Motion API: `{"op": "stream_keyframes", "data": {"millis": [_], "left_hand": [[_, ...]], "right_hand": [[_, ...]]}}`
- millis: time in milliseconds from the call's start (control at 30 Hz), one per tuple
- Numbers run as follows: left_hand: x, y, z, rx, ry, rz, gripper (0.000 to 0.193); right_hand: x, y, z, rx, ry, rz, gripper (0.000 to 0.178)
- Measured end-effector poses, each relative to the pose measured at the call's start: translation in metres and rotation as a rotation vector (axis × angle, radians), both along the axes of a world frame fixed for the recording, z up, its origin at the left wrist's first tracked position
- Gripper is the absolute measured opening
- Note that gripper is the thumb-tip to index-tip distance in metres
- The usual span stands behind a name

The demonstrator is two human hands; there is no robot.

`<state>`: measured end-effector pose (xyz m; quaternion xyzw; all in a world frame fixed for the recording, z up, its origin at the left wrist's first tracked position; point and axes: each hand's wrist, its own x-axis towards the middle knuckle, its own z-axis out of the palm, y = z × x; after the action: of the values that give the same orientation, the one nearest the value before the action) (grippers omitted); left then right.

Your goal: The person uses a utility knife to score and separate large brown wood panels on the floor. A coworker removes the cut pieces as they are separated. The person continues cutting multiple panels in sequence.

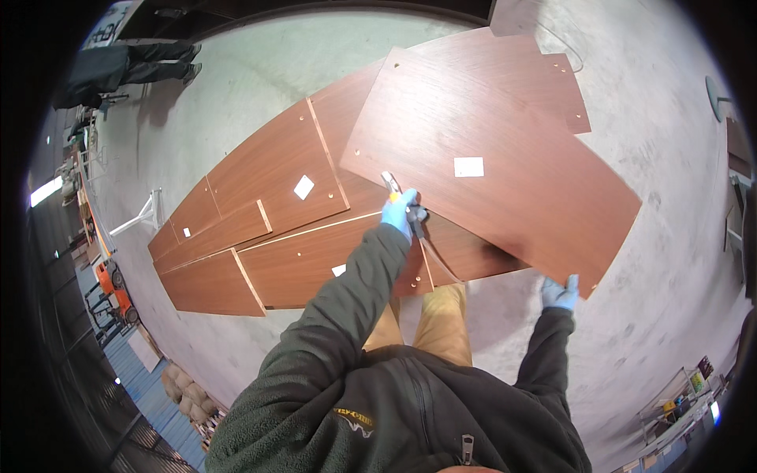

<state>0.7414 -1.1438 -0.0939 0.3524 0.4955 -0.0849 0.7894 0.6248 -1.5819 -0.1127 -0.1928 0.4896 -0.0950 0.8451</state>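
1. Dark fleece sleeves and tan trousers fill the lower view; both forearms reach forward from them, each hand in a blue glove.
2. Left hand (400,211) is closed around a small hand tool (392,186) with a pale tip and dark body, pressed at the near edge of a large reddish-brown wood-veneer panel (505,126).
3. Right hand (560,294) grips the near right corner of that same panel, fingers curled over its edge, holding it tilted above the others.
4. Beyond and to the left of the left-hand grip, several smaller matching panels (276,169) lie flat and overlapping on the grey concrete floor (654,260); some carry small white stickers and drilled holes.
5. To handle this well, it seems wise to keep the corner grip firm so the big panel cannot slide or scrape the boards beneath, and to keep the tool steady against the edge.
6. Far off, upper left, another person (118,67) in dark clothing stands well apart.
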Motion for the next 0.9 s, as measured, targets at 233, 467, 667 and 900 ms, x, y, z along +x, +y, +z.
{"op": "stream_keyframes", "data": {"millis": [233, 467, 667, 900], "left_hand": [[0.027, 0.039, -0.012, 0.131, 0.147, 0.005, 0.022], [0.013, 0.054, -0.015, -0.038, 0.022, -0.107, 0.018], [0.021, 0.045, -0.002, -0.071, 0.052, -0.089, 0.017], [0.043, 0.032, 0.030, 0.033, -0.100, -0.136, 0.015]], "right_hand": [[-0.081, 0.128, 0.014, 0.373, 0.116, -0.256, 0.047], [-0.085, 0.143, 0.004, 0.408, 0.222, -0.296, 0.050], [-0.094, 0.146, -0.011, 0.394, 0.207, -0.200, 0.065], [-0.093, 0.175, -0.005, 0.679, 0.163, 0.095, 0.075]]}}
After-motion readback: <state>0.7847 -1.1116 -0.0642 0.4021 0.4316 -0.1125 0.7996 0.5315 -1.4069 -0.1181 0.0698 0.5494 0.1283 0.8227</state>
